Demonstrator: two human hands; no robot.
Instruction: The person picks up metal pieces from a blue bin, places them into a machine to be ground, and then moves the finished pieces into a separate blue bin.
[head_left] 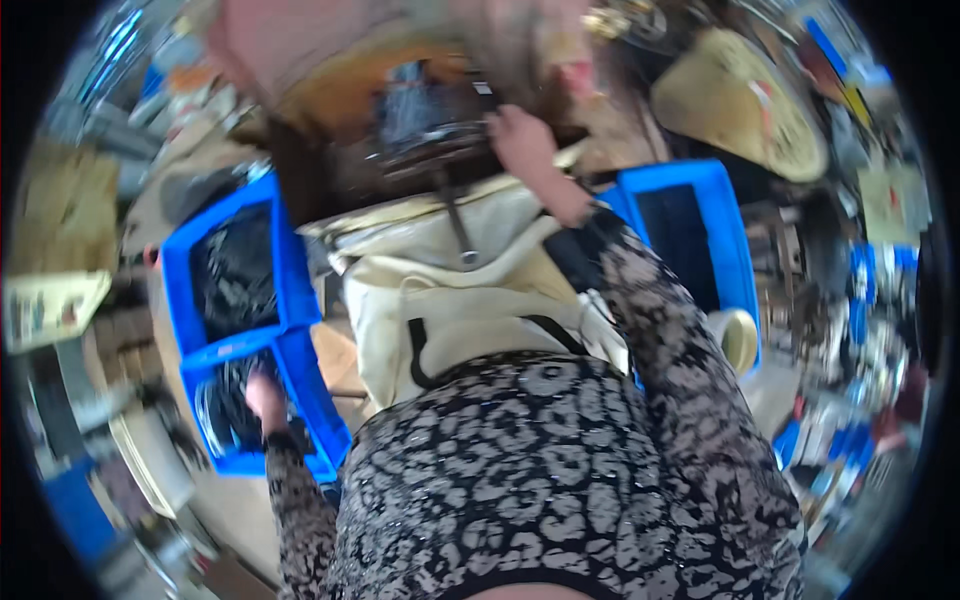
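My left hand (264,400) reaches into the nearer of two blue bins at my left, over dark, shiny pieces (228,405). Its fingers are blurred and partly lost among them. My right hand (524,142) is raised at the right end of a dark machine bed (400,165), its fingers curled beside a small dark part with a pale tip (483,88). What those fingers hold, if anything, cannot be made out. On the bed, left of that hand, lies a blurred bluish-grey heap (412,105). Cream cloth (450,290) with black straps covers my lap below the machine.
The farther left bin (235,270) holds more dark, shiny pieces. At my right stands another blue bin (735,220) with dark contents, a cream round container (738,340) by its near end. A worn, pale rounded seat or board (745,105) lies beyond it.
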